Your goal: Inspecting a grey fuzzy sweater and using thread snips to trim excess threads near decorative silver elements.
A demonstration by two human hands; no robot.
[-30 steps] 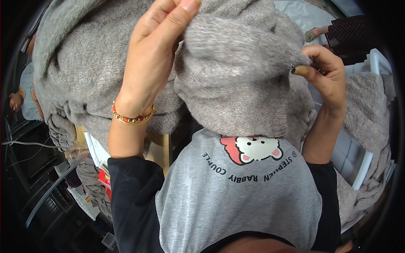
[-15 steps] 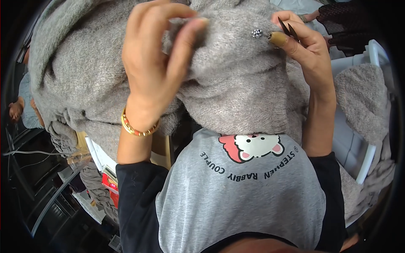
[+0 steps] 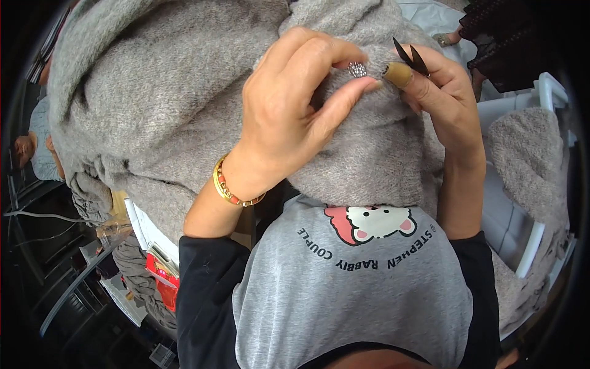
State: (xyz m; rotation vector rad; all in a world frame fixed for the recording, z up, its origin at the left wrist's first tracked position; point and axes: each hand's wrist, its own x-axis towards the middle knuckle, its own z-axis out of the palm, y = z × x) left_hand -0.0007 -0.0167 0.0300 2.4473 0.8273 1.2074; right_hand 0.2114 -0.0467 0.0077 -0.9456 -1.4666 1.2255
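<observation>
A soft grey-beige knit garment (image 3: 166,104) is spread in front of me. On it sits a small round sparkling button (image 3: 357,69), silvery with many stones. My left hand (image 3: 289,104), with a gold and red bangle at its wrist, has thumb and forefinger closed about the button from either side. Just to the right, my right hand (image 3: 445,92) pinches the knit; its thumb wears a tan finger cover (image 3: 398,74). In that same hand are small black thread snips (image 3: 410,56), blades sticking up past the fingers. Any needle or thread is too fine to make out.
At the right stands a pale blue plastic crate (image 3: 533,246) with more grey knit (image 3: 525,160) over it. A white box (image 3: 153,237) and a red packet (image 3: 163,277) lie at the lower left. Another person (image 3: 43,144) is at the far left.
My left hand has come right and down from over the knit to the button. The right hand, with the snips, and the button have shifted slightly downward; the button also moved a little left.
</observation>
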